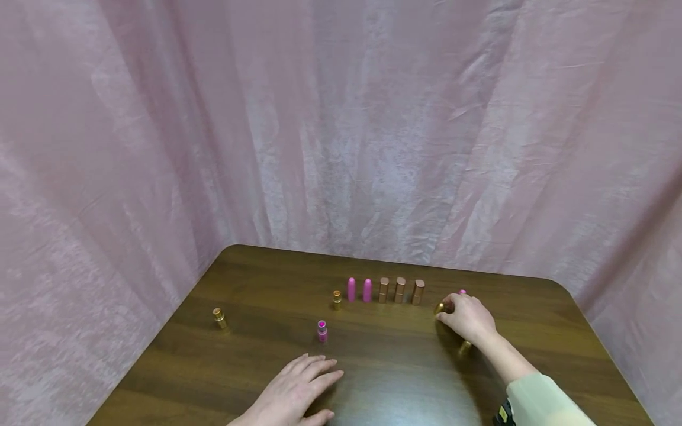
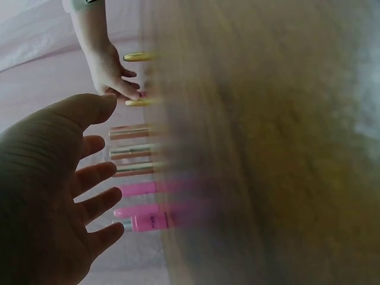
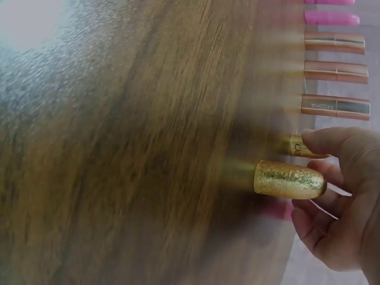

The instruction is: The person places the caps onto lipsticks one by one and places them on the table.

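Observation:
My right hand (image 1: 469, 319) pinches a gold lipstick tube (image 3: 298, 146) between thumb and fingers, close over the table and right of the row. A glittery gold cap (image 3: 289, 179) stands nearer, below that wrist. Behind the fingers a pink lipstick piece (image 1: 462, 291) is mostly hidden. My left hand (image 1: 298, 387) is low over the front of the table, fingers spread and holding nothing. Nearest to it stands an uncapped pink lipstick base (image 1: 322, 331).
Three rose-gold lipsticks (image 1: 399, 290) and two pink bullet-shaped caps (image 1: 359, 290) stand in a row at the back. One gold lipstick base (image 1: 337, 300) is left of them; another gold base (image 1: 220, 318) stands far left. Pink curtains (image 1: 341, 130) hang behind the wooden table (image 1: 266, 278).

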Demonstrator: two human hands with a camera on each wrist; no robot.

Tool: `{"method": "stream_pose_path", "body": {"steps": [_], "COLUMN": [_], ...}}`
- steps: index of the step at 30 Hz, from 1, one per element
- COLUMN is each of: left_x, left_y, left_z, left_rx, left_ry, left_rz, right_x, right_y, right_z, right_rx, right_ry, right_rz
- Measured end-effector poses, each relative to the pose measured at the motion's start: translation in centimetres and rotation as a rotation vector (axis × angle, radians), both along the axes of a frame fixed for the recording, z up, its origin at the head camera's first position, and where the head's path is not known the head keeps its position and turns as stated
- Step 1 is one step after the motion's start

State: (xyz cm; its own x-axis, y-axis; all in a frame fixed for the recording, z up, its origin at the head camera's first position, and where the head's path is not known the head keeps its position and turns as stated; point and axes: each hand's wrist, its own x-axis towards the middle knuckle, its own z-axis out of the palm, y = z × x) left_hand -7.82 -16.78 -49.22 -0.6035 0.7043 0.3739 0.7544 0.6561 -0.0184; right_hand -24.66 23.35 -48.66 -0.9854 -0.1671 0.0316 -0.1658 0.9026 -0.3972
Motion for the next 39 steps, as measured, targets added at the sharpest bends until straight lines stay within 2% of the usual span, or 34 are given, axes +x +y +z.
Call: {"method": "stream_pose_path", "body": {"steps": [7,10,12,17,22,26,31,35,39], "left_x": [0.1,0.1,0.1,-0.3,-1.1,-2.8,-6.0,-8.3,-10.1], "left_y": [-0.2,-0.3,-0.3,-0.5,-1.0,-1.7,-3.1,-3.9,-4.1], "left_z": [-0.2,0.1,0.5,1.6,2.8,3.8,4.5,4.4,3.8], "left_rx": [0.003,0.029,0.053,0.122,0.194,0.267,0.397,0.462,0.466], "left_ry": [-0.004,-0.021,-0.032,-0.069,-0.159,-0.247,-0.380,-0.435,-0.456], "left_rz": [0.000,0.005,0.012,0.042,0.134,0.220,0.372,0.486,0.532], "right_x": [-0.4,-0.3,-0.1,0.8,1.9,2.9,4.1,4.7,5.2], "right_y": [-0.2,-0.2,-0.2,0.0,0.3,0.6,0.7,0.7,0.7], "right_z": [-0.3,-0.2,0.1,0.9,1.7,2.4,3.3,3.6,3.7], "right_rx": [-0.007,-0.061,-0.140,-0.431,-0.675,-0.904,-1.318,-1.595,-1.762], "right_ry": [0.021,0.033,0.034,0.003,-0.072,-0.181,-0.349,-0.485,-0.603], "right_rz": [0.001,-0.013,-0.025,-0.076,-0.138,-0.178,-0.214,-0.250,-0.298]}}
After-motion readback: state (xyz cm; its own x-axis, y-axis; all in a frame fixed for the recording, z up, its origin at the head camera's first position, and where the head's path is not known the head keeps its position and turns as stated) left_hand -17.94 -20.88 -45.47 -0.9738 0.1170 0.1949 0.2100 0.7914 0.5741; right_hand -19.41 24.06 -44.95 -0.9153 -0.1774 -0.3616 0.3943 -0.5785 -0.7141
